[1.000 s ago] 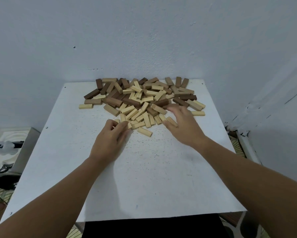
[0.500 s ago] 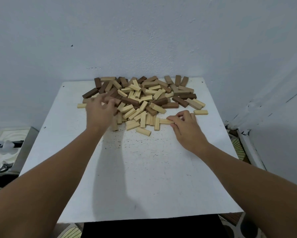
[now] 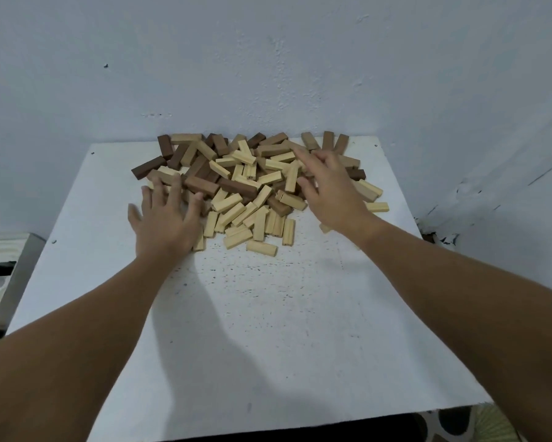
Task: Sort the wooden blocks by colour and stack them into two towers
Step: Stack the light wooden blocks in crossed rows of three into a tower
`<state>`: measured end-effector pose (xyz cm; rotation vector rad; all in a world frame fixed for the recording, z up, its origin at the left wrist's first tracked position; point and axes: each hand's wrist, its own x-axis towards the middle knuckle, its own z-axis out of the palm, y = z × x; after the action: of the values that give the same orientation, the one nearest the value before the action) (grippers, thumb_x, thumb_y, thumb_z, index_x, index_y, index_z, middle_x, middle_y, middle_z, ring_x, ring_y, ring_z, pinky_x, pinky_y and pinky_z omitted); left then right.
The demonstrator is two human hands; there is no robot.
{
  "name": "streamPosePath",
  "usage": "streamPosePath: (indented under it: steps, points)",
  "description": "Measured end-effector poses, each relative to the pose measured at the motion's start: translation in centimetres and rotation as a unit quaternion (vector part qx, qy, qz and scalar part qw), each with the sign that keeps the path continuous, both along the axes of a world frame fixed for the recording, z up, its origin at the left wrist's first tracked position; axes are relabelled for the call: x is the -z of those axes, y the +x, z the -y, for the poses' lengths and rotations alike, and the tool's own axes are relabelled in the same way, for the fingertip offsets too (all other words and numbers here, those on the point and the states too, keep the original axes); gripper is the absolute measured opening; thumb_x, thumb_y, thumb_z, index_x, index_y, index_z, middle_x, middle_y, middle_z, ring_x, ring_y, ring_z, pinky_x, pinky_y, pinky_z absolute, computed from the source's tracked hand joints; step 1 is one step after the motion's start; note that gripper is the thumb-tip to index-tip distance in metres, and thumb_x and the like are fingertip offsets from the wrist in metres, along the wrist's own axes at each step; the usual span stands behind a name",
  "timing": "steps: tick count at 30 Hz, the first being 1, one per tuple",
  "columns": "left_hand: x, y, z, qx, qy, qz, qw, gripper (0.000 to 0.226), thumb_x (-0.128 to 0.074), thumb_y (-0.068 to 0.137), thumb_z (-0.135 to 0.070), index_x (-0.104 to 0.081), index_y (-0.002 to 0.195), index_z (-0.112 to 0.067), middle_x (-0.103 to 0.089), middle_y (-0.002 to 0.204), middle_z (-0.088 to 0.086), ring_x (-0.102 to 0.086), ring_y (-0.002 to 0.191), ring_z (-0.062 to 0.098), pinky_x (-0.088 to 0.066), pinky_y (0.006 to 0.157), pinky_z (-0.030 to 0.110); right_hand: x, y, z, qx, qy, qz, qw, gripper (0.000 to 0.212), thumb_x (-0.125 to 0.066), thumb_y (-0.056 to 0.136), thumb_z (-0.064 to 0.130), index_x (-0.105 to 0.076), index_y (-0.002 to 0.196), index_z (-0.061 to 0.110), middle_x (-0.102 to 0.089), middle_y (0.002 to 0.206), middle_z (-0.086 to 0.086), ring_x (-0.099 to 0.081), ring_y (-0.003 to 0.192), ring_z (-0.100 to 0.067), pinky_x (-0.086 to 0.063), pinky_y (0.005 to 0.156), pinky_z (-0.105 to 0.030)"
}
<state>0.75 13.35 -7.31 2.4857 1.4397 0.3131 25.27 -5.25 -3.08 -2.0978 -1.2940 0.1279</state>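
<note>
A loose pile of wooden blocks (image 3: 252, 183) lies at the far end of the white table (image 3: 252, 330), against the wall. Dark brown blocks (image 3: 201, 185) sit mostly at the back and left, pale ones (image 3: 236, 213) mostly at the front. My left hand (image 3: 164, 218) lies spread over the pile's left front edge, fingers straight and touching blocks. My right hand (image 3: 330, 189) reaches over the right side of the pile with fingers extended, holding nothing that I can see. Both hands hide some blocks.
A single pale block (image 3: 376, 206) lies apart at the right of the pile. A pale wall (image 3: 268, 59) stands right behind the table. At the left, below table height, sits a grey tray (image 3: 10, 266) with small items.
My right hand has left the front right of the pile and moved up over its right side, fingers now extended. My left hand has spread flat on the left edge.
</note>
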Motion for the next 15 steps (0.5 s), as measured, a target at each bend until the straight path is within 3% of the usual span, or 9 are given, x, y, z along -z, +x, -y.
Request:
streamPosePath:
  steps: [3,5,9,12,15]
  points:
    - [-0.1,0.0,0.0,-0.002,-0.003,0.017,1.000,0.074,-0.020,0.102,-0.070,-0.014,0.165,-0.031,-0.010,0.173,0.011,-0.002,0.160,0.029,-0.005,0.126,0.058,1.1,0.0,2.0,0.028,-0.020,0.044,0.998,0.048,-0.056,0.103,0.031,-0.049,0.150,0.024,-0.045,0.146,-0.008,-0.042,0.137,-0.024,-0.039,0.115,-0.046]
    - [0.0,0.1,0.2,0.001,-0.005,0.031,1.000,0.076,-0.021,0.101,-0.071,-0.013,0.165,-0.031,-0.007,0.173,0.011,0.000,0.160,0.029,-0.004,0.127,0.056,2.3,0.1,4.3,0.089,-0.054,0.064,0.992,0.052,-0.056,0.102,0.037,-0.046,0.152,0.022,-0.043,0.152,-0.013,-0.036,0.143,-0.030,-0.033,0.118,-0.054]
    - [0.0,0.4,0.2,0.002,-0.002,0.028,1.000,0.081,-0.020,0.098,-0.077,-0.013,0.165,-0.032,-0.010,0.173,0.012,-0.002,0.160,0.030,-0.005,0.127,0.055,4.5,-0.2,7.9,0.210,-0.159,0.026,0.964,0.071,-0.042,0.104,0.056,-0.022,0.162,0.020,-0.011,0.168,-0.025,-0.002,0.156,-0.042,-0.008,0.125,-0.056]
    - [-0.1,0.4,0.3,0.003,0.001,0.032,0.999,0.081,-0.019,0.098,-0.078,-0.015,0.164,-0.032,-0.013,0.172,0.014,-0.004,0.159,0.031,-0.006,0.127,0.054,4.5,0.1,6.9,0.184,-0.185,0.022,0.965,0.068,-0.030,0.107,0.053,-0.013,0.164,0.020,-0.001,0.169,-0.026,0.005,0.157,-0.041,-0.004,0.126,-0.055]
    - [-0.2,0.3,0.5,-0.004,-0.005,0.052,0.999,0.078,-0.024,0.100,-0.075,-0.018,0.164,-0.030,-0.015,0.171,0.014,-0.006,0.159,0.031,-0.007,0.127,0.054,4.1,0.6,4.5,0.166,-0.184,0.012,0.969,0.061,-0.027,0.110,0.047,-0.015,0.163,0.021,-0.001,0.169,-0.026,0.006,0.157,-0.041,-0.002,0.125,-0.055]
